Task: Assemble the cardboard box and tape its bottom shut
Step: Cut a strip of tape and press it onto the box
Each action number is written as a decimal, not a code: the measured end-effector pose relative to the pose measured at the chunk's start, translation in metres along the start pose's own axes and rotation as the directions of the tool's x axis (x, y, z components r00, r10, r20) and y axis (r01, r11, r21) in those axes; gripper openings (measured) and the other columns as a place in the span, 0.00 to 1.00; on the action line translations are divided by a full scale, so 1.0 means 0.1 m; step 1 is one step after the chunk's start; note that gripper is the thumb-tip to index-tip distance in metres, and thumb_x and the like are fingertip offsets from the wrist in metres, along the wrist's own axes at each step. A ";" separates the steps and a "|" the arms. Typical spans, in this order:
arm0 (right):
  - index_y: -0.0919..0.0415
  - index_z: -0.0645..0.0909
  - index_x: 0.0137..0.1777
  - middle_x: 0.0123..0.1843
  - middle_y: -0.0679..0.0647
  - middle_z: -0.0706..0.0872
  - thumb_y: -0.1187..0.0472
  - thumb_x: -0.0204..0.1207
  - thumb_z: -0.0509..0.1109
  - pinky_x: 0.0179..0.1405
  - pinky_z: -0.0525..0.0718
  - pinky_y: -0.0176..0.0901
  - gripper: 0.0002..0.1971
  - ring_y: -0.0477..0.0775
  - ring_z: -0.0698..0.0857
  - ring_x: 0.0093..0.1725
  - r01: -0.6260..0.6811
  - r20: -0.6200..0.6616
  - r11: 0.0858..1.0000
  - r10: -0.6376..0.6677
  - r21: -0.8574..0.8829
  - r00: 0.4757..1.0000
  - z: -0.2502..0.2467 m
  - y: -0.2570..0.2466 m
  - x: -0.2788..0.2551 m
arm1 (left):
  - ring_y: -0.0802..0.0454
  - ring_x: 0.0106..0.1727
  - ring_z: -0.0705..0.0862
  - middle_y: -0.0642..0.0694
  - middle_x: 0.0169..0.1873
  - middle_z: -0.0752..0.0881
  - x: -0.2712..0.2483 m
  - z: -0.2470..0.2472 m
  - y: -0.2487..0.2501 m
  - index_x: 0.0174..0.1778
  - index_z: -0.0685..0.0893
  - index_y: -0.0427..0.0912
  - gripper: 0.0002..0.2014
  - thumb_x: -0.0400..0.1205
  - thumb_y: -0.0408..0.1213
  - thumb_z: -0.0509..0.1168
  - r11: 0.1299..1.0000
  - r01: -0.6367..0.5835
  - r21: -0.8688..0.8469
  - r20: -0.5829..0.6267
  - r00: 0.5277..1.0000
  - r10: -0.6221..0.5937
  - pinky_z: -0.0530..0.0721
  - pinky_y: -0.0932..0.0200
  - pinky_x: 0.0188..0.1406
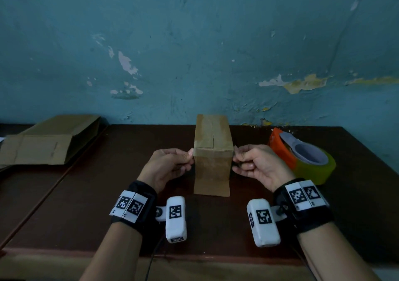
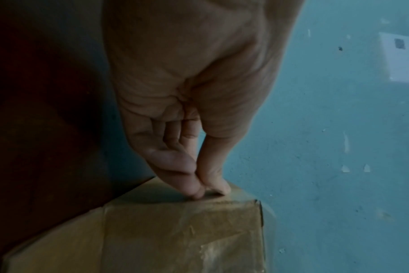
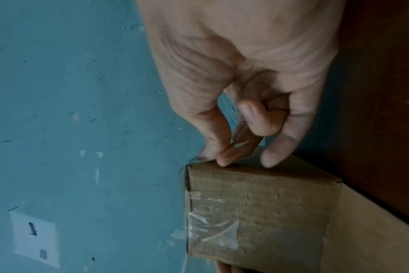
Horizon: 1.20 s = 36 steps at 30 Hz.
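Head view: cardboard box upright on the dark bench, held at its upper corners by both hands.

Clear tape covers the box's top face, where the flap seam runs front to back, and laps down the near face. Left hand pinches the top left edge between thumb and forefinger; its fingers lie close together on the cardboard. Right hand has curled fingers pinching a film of tape at the top right corner. Just right of the box stands a yellow-green tape roll in an orange dispenser. Flattened cardboard lies far left, below the peeling teal wall.
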State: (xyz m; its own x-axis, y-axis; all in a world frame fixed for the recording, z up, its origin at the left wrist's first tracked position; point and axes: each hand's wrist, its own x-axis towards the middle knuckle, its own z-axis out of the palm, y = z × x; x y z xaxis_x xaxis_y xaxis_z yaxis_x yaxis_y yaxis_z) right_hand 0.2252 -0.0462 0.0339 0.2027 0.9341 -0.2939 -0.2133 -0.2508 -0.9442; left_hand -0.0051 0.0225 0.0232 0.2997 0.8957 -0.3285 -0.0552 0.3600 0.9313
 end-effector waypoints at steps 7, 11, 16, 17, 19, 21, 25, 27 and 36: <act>0.66 0.82 0.44 0.29 0.50 0.86 0.69 0.81 0.72 0.43 0.91 0.46 0.04 0.40 0.69 0.18 -0.032 0.030 0.999 0.031 0.042 0.999 -0.01 0.01 0.04 | 0.56 0.30 0.83 0.44 0.32 0.88 -0.04 0.00 0.05 0.41 0.88 0.34 0.14 0.60 0.35 0.75 1.000 0.027 -0.014 0.003 1.000 -0.026 0.82 0.69 0.26; 0.67 0.81 0.51 0.30 0.51 0.86 0.69 0.80 0.73 0.42 0.91 0.45 0.04 0.40 0.69 0.18 -0.048 0.052 0.996 0.044 0.080 0.998 -0.05 0.03 0.08 | 0.56 0.32 0.82 0.47 0.31 0.88 -0.01 -0.04 0.07 0.41 0.89 0.37 0.13 0.62 0.35 0.77 0.998 0.063 -0.008 -0.001 0.998 -0.063 0.80 0.68 0.28; 0.66 0.81 0.47 0.28 0.51 0.86 0.71 0.79 0.73 0.40 0.91 0.44 0.03 0.40 0.68 0.17 -0.051 0.044 0.994 0.047 0.099 0.998 -0.06 0.02 0.09 | 0.58 0.30 0.81 0.48 0.32 0.86 0.03 -0.08 0.07 0.45 0.89 0.37 0.14 0.65 0.36 0.78 0.994 0.102 -0.036 -0.002 0.995 -0.102 0.80 0.68 0.25; 0.66 0.81 0.45 0.28 0.51 0.86 0.71 0.79 0.72 0.39 0.91 0.44 0.04 0.40 0.68 0.17 -0.049 0.038 0.994 0.045 0.101 0.998 -0.06 0.02 0.09 | 0.58 0.30 0.81 0.47 0.32 0.86 0.03 -0.07 0.07 0.46 0.89 0.36 0.15 0.64 0.35 0.78 0.994 0.103 -0.041 0.004 0.995 -0.103 0.79 0.68 0.24; 0.65 0.80 0.46 0.28 0.51 0.86 0.71 0.79 0.73 0.38 0.91 0.44 0.04 0.40 0.68 0.17 -0.048 0.032 0.993 0.045 0.104 0.998 -0.05 0.03 0.10 | 0.58 0.29 0.81 0.47 0.32 0.86 0.04 -0.04 0.05 0.44 0.88 0.37 0.14 0.64 0.35 0.78 0.993 0.105 -0.048 0.016 0.994 -0.104 0.79 0.68 0.24; 0.66 0.81 0.48 0.29 0.51 0.86 0.70 0.79 0.73 0.37 0.90 0.43 0.04 0.40 0.68 0.18 -0.054 0.033 0.993 0.051 0.103 0.998 -0.04 0.05 0.11 | 0.58 0.28 0.81 0.47 0.31 0.86 0.05 0.00 0.01 0.41 0.87 0.37 0.09 0.67 0.34 0.77 0.993 0.100 -0.057 0.017 0.995 -0.099 0.80 0.68 0.23; 0.65 0.83 0.44 0.30 0.49 0.85 0.67 0.80 0.73 0.40 0.89 0.43 0.04 0.40 0.69 0.18 -0.058 0.055 0.995 0.054 0.082 0.997 -0.03 0.07 0.11 | 0.57 0.28 0.82 0.45 0.32 0.86 0.05 0.05 -0.07 0.41 0.86 0.35 0.06 0.82 0.27 0.67 0.997 0.063 -0.042 -0.018 0.998 -0.064 0.80 0.68 0.24; 0.65 0.83 0.44 0.30 0.49 0.85 0.66 0.80 0.73 0.40 0.89 0.43 0.04 0.40 0.69 0.19 -0.062 0.069 0.995 0.056 0.081 0.996 -0.03 0.08 0.12 | 0.58 0.28 0.82 0.46 0.31 0.86 0.04 0.05 -0.08 0.41 0.86 0.35 0.07 0.84 0.28 0.66 0.997 0.064 -0.032 -0.004 0.998 -0.064 0.80 0.69 0.24; 0.66 0.85 0.48 0.31 0.53 0.81 0.51 0.59 0.82 0.45 0.94 0.51 0.23 0.46 0.76 0.27 -0.085 0.077 0.996 0.085 -0.012 0.993 -0.08 0.11 0.11 | 0.48 0.39 0.93 0.37 0.47 0.91 0.03 -0.01 -0.05 0.58 0.86 0.32 0.14 0.85 0.41 0.70 0.987 0.045 0.155 0.052 0.997 -0.054 0.89 0.64 0.34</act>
State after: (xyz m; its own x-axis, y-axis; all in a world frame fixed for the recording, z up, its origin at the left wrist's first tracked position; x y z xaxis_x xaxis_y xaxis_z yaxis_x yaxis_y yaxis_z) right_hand 0.2330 -0.0409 0.0189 0.1093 0.9261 -0.3612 -0.2185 -0.3321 -0.9176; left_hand -0.0051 0.0241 0.0174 0.3513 0.8602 -0.3697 0.1065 0.3556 0.9285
